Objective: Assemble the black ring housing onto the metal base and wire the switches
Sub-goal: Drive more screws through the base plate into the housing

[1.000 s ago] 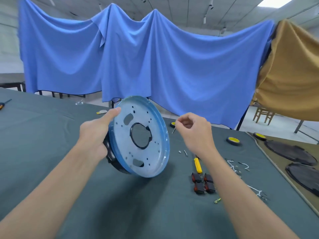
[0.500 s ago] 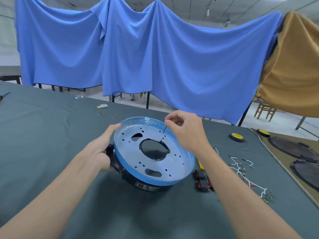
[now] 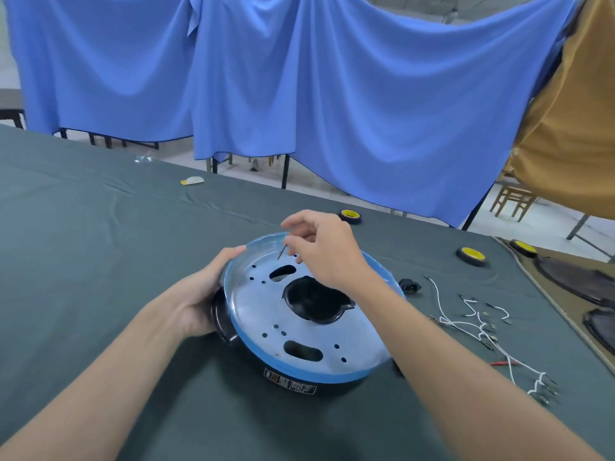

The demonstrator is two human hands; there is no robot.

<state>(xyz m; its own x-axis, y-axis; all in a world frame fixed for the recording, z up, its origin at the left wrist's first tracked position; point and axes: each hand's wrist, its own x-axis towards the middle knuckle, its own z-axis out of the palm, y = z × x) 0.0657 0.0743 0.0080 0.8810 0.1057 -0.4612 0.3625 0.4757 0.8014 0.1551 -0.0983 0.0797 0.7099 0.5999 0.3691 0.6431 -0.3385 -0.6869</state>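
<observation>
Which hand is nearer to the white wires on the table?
Right. The right hand pinches a screw over the metal base, left of the white wires; the left hand grips the base's left edge, farther away.

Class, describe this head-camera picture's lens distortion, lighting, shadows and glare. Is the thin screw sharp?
Head view: the wide-angle lens stretches the forearms toward the lower corners; light is soft, with a faint shadow on the table beside the black ring housing; the metal base shows dull sheen, no hard glare; the screw in the right hand looks slightly soft.
</observation>
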